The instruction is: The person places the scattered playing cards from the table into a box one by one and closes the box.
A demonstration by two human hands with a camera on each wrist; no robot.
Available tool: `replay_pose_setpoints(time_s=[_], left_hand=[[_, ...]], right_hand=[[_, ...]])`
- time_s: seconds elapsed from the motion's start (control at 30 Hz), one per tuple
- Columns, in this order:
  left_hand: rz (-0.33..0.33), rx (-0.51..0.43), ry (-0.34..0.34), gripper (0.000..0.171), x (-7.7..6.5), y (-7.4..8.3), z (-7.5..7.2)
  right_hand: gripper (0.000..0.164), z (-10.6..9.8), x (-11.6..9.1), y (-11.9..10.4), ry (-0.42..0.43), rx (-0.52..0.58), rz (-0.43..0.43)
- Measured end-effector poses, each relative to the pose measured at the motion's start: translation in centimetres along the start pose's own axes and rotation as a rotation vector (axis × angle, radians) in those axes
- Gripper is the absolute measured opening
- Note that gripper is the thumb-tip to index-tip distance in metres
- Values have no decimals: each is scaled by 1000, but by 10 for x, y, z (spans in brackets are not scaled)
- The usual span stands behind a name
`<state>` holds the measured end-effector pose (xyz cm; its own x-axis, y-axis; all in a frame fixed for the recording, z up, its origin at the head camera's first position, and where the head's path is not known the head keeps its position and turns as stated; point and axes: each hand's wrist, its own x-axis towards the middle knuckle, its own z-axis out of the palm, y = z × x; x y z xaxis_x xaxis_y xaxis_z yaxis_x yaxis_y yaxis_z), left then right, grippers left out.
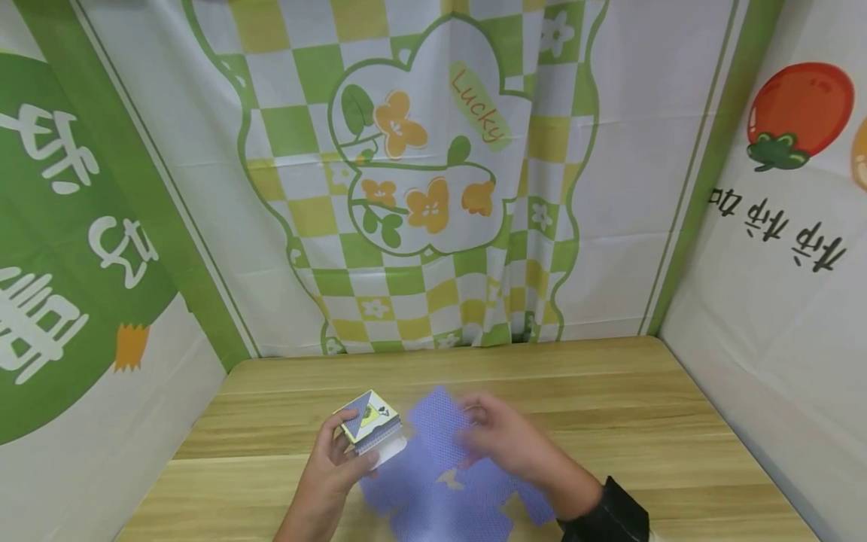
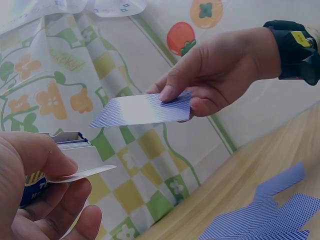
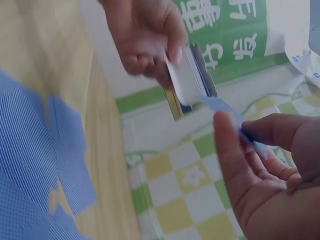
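Observation:
My left hand (image 1: pixel 328 468) grips a playing-card box (image 1: pixel 367 415), its open end toward the right and its white flap (image 2: pixel 87 174) held out under the thumb. Inside the box, the edges of a stack of cards (image 1: pixel 379 434) show. To the right of it, my right hand (image 1: pixel 506 438) pinches a blue-backed playing card (image 1: pixel 436 421) between thumb and fingers. The right wrist view has this card (image 3: pixel 231 120) bent slightly, its far end overlapping the box mouth. Below both hands, several more blue-patterned cards (image 1: pixel 443 512) lie spread face down on the table.
The wood-grain table (image 1: pixel 609 391) reaches back to a checked curtain (image 1: pixel 420 293) with flower prints. Printed white and green cloth walls (image 1: pixel 759 339) stand close on the left and right sides. A dark cuff (image 1: pixel 606 516) covers the right wrist.

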<state>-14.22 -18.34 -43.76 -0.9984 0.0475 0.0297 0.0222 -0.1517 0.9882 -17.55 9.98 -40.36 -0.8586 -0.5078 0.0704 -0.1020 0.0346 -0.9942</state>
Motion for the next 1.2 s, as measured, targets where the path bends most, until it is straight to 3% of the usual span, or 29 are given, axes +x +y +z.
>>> replay_pose_setpoints(time_s=[0.13, 0.37, 0.8, 1.2], left_hand=[[-3, 2, 5, 74, 0, 0, 1], [1, 0, 14, 75, 0, 1, 3], [19, 14, -4, 78, -1, 1, 8], [34, 18, -14, 77, 1, -4, 13]], right_hand=[[55, 12, -1, 4, -53, 121, 46], [50, 30, 0, 12, -165, 250, 77], [51, 41, 2, 14, -166, 289, 144], [57, 45, 7, 11, -165, 387, 105]])
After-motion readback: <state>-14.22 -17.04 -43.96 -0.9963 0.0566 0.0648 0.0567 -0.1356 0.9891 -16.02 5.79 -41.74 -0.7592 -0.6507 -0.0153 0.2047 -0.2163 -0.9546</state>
